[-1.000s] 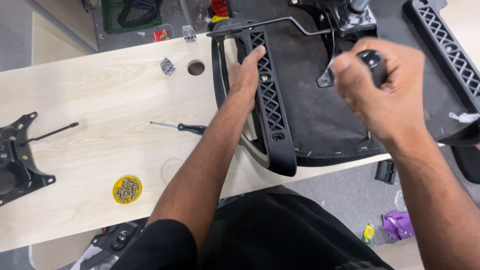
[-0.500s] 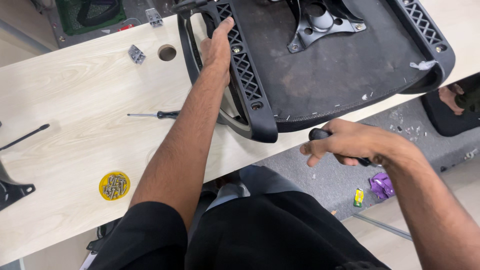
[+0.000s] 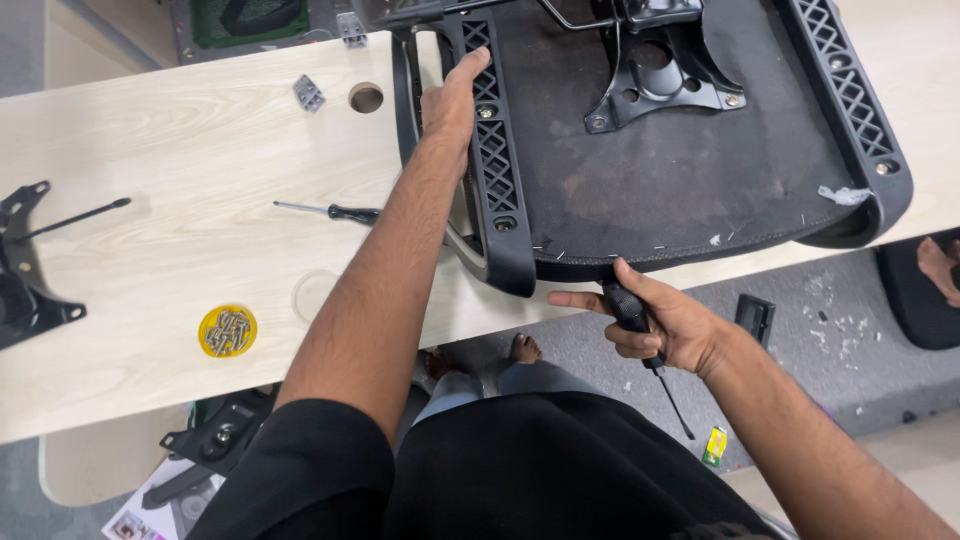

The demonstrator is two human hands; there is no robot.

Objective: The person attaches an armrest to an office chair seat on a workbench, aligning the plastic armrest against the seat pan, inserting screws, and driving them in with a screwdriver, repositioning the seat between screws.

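From my remote feed: the person at the worktop wears a black short-sleeved top, its sleeves ending near the elbows, and forearms and both hands bare, with no rings, watch or gloves visible. Below the worktop's near edge, blue-grey trousers and bare feet show.

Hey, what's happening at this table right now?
A person has an upturned chair seat on a wooden table. The left hand grips its latticed side rail; the right hand holds a screwdriver at the table's near edge. Another screwdriver and a yellow lid of screws lie nearby.
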